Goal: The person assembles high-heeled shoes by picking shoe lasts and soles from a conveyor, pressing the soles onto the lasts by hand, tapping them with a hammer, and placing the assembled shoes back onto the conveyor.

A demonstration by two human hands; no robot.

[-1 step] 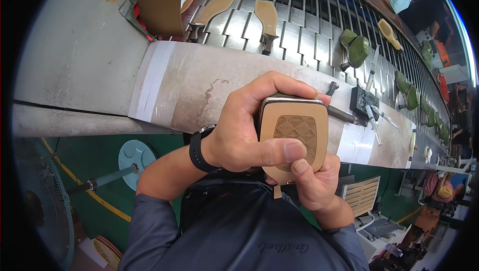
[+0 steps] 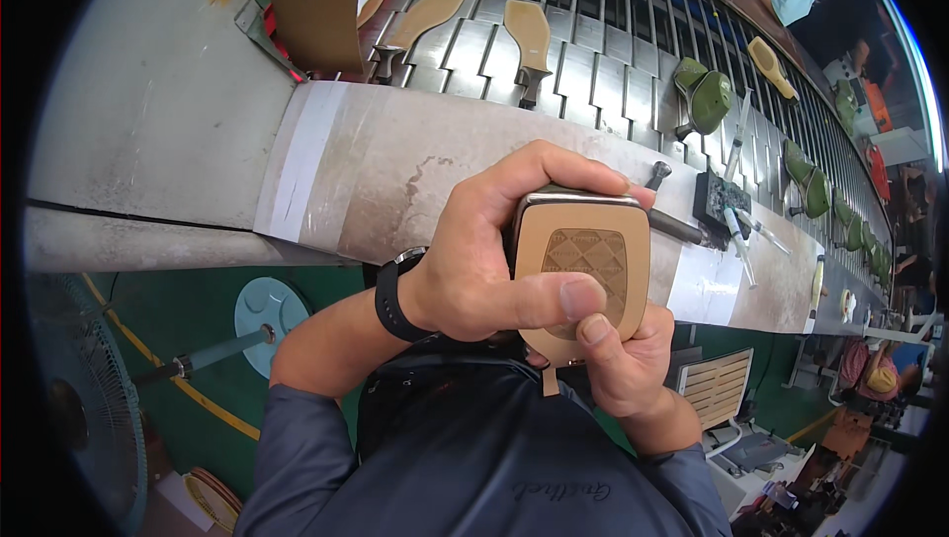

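Note:
A shoe [image 2: 633, 260] is held bottom up in front of my chest, its tan sole toward me. A patterned patch fills the middle of the sole, and a dark shiny edge runs around it. My left hand [image 2: 474, 260] wraps the shoe's left side and far end, thumb pressed flat across the sole. From the lower right my right hand [image 2: 633, 364] grips the narrower near part, its thumb tip beside the left one. A small tan strip [image 2: 551, 381] hangs at the near end. The fingers beneath the shoe are hidden.
A pale worktop [image 2: 395, 171] lies beyond my hands. A dark block [image 2: 710, 199] with syringes [image 2: 736, 230] stands right of a metal tool [image 2: 677, 227] partly behind the shoe. Farther off, a slatted metal conveyor [image 2: 573, 72] carries soles [image 2: 527, 33] and green shoe forms [image 2: 707, 97]. A fan [image 2: 79, 399] stands left.

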